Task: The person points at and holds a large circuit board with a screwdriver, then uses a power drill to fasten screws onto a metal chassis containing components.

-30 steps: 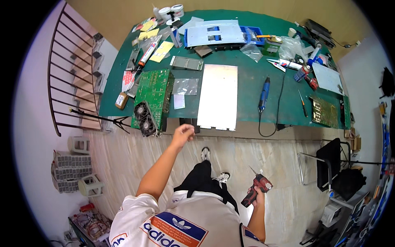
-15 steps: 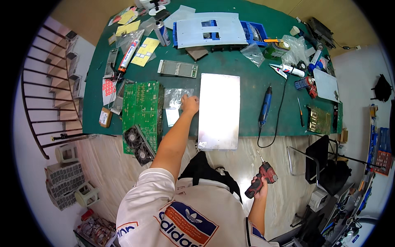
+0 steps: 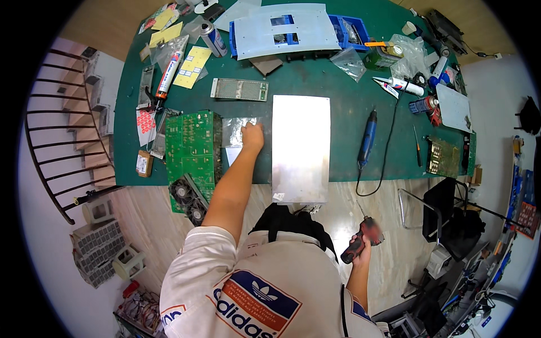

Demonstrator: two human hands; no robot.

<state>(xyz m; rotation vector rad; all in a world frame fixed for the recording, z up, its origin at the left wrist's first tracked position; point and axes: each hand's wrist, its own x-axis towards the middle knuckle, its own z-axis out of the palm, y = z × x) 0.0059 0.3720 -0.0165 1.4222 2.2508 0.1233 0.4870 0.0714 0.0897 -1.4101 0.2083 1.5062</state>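
Note:
My left hand (image 3: 253, 137) reaches over a clear plastic bag (image 3: 233, 132) lying on the green bench. Its fingers are bent together at the bag; whatever is between them is too small to make out. In my right hand (image 3: 362, 249) is a red and black cordless screwdriver (image 3: 360, 239), held above the floor with its bit pointing toward the bench. Between my hands a flat silver metal panel (image 3: 300, 149) lies with its near end past the bench edge. Left of the bag lies a green circuit board (image 3: 191, 141) with two black fans (image 3: 187, 198) at its near end.
A blue corded screwdriver (image 3: 367, 138) lies right of the panel, its black cable looping over the bench edge. Behind stand a perforated metal plate (image 3: 239, 89), blue bins (image 3: 352, 34) under a pale sheet, and a spray can (image 3: 213, 39). A chair (image 3: 439, 208) stands at right.
My left hand has shifted left, from beside the panel's edge to over the plastic bag. My right hand still holds the cordless screwdriver. The view has tilted slightly.

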